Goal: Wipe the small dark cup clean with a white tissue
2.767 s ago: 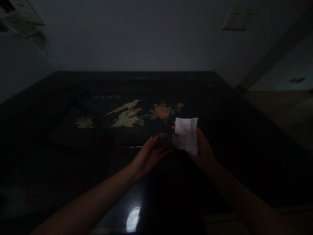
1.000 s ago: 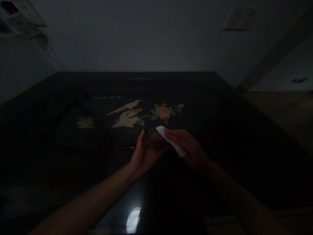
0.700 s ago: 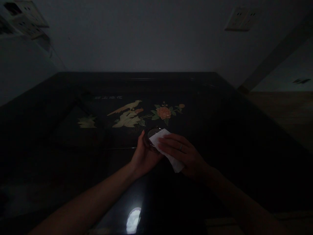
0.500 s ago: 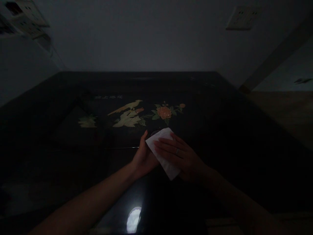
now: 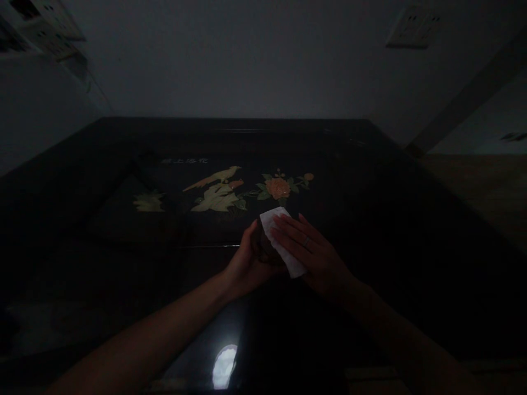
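The view is very dim. My left hand is wrapped round the lower left side of a dark, rounded object, perhaps glass-like, whose exact kind I cannot make out. Over the upper right of that object lies a folded white tissue. My right hand, with a ring on one finger, presses the tissue against it, fingers held together. The tissue and fingers hide much of the object. Both hands are above the glossy black tabletop.
Beyond my hands, the tabletop bears a raised bird picture, a peony picture and pale written characters. A pale wall rises behind, with a socket plate at right and more sockets at left.
The tissue has slid up and right with my right hand and looks more bunched. More of the dark object in my left hand now shows. My left hand has shifted slightly right.
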A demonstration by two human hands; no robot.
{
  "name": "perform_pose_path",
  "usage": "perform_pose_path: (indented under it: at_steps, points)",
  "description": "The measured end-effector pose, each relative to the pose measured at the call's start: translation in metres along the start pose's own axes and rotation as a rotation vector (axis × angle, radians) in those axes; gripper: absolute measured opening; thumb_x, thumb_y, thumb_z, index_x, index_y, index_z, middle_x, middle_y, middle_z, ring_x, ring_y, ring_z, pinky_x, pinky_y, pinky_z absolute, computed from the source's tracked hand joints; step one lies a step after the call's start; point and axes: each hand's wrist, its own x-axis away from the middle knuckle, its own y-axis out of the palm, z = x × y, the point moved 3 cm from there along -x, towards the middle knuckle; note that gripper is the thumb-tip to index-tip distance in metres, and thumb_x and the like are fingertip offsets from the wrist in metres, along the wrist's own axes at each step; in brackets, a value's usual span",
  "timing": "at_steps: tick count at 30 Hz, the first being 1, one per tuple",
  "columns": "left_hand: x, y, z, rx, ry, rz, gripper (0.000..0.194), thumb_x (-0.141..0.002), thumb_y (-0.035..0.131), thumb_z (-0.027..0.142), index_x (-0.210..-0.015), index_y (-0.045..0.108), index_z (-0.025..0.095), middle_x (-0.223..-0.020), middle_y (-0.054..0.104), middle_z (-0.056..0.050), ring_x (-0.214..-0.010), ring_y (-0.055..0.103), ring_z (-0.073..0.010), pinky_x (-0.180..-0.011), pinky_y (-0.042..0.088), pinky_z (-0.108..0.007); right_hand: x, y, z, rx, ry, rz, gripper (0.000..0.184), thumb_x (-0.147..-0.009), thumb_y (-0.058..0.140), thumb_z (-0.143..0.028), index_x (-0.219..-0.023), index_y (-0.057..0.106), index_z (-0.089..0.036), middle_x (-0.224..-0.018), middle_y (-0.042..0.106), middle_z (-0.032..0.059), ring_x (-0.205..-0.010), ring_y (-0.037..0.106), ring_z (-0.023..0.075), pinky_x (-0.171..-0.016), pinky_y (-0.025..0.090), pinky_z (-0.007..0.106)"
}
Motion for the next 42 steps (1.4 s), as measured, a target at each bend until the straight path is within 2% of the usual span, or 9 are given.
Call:
perform_pose_path:
  at_steps: [9,14,18,23,29,33,37,42]
  points:
    - [0.004,0.005,0.007,0.079,0.052,0.012,0.043,-0.087,0.043,0.049,-0.097,0.066,0.014,-0.086,0.070,-0.006,-0.079,0.062,-0.0176,-0.080,0.045,-0.032,0.000,-0.008,0.001,-0.069,-0.035,0.038,0.050,-0.091,0.036,-0.015,-0.140,0.039,-0.019,-0.142,0.046,0.0098,-0.135,0.037,0.0217,-0.110,0.033,0.049]
    - [0.003,0.002,0.009,0.061,0.100,0.036,0.040,-0.085,0.047,0.049,-0.092,0.067,0.015,-0.082,0.069,-0.005,-0.075,0.060,-0.0163,-0.078,0.045,-0.030,-0.001,-0.009,-0.005,-0.086,-0.087,0.055,0.045,-0.092,0.036,-0.016,-0.136,0.046,-0.019,-0.134,0.055,0.0097,-0.132,0.042,0.0215,-0.108,0.036,0.050]
    - [0.003,-0.002,0.008,0.049,0.014,0.037,0.049,-0.084,0.047,0.054,-0.102,0.065,0.011,-0.081,0.067,-0.007,-0.074,0.061,-0.0183,-0.077,0.045,-0.029,-0.001,-0.006,-0.013,-0.097,-0.146,0.051,0.042,-0.093,0.034,-0.018,-0.133,0.048,-0.018,-0.131,0.058,0.0102,-0.130,0.045,0.0208,-0.109,0.034,0.049]
    - [0.004,-0.002,0.006,0.046,-0.078,-0.008,0.057,-0.084,0.046,0.057,-0.110,0.061,0.008,-0.079,0.067,-0.007,-0.074,0.063,-0.0184,-0.076,0.045,-0.028,-0.002,0.002,-0.021,-0.077,-0.182,-0.001,0.043,-0.094,0.033,-0.017,-0.136,0.045,-0.018,-0.133,0.056,0.0092,-0.133,0.040,0.0199,-0.114,0.025,0.050]
    - [0.005,0.001,0.000,-0.055,-0.075,-0.058,0.052,-0.085,0.050,0.052,-0.113,0.060,0.010,-0.079,0.068,-0.007,-0.079,0.065,-0.0200,-0.077,0.046,-0.029,-0.004,0.006,-0.024,0.011,-0.132,-0.059,0.048,-0.093,0.034,-0.016,-0.140,0.038,-0.017,-0.142,0.046,0.0094,-0.139,0.028,0.0216,-0.116,0.015,0.053]
    - [0.006,0.001,-0.003,-0.148,-0.003,-0.015,0.043,-0.086,0.053,0.044,-0.114,0.060,0.012,-0.091,0.069,-0.008,-0.092,0.063,-0.0217,-0.084,0.044,-0.031,-0.004,0.004,-0.019,0.027,-0.047,-0.066,0.053,-0.092,0.037,-0.020,-0.144,0.030,-0.020,-0.148,0.038,0.0078,-0.142,0.022,0.0239,-0.116,0.014,0.054]
    - [0.005,0.004,-0.002,-0.107,0.085,0.050,0.037,-0.090,0.046,0.042,-0.106,0.064,0.015,-0.089,0.070,-0.005,-0.091,0.062,-0.0192,-0.087,0.043,-0.029,-0.002,0.001,-0.010,0.007,0.021,-0.025,0.054,-0.092,0.035,-0.021,-0.146,0.029,-0.019,-0.149,0.036,0.0095,-0.141,0.025,0.0250,-0.115,0.018,0.053]
    - [0.003,0.004,0.001,-0.021,0.072,0.016,0.041,-0.089,0.043,0.047,-0.102,0.065,0.015,-0.089,0.070,-0.006,-0.087,0.062,-0.0189,-0.087,0.043,-0.032,0.002,0.000,-0.001,-0.128,0.123,0.018,0.051,-0.093,0.033,-0.021,-0.144,0.032,-0.023,-0.148,0.039,0.0079,-0.136,0.036,0.0215,-0.113,0.027,0.049]
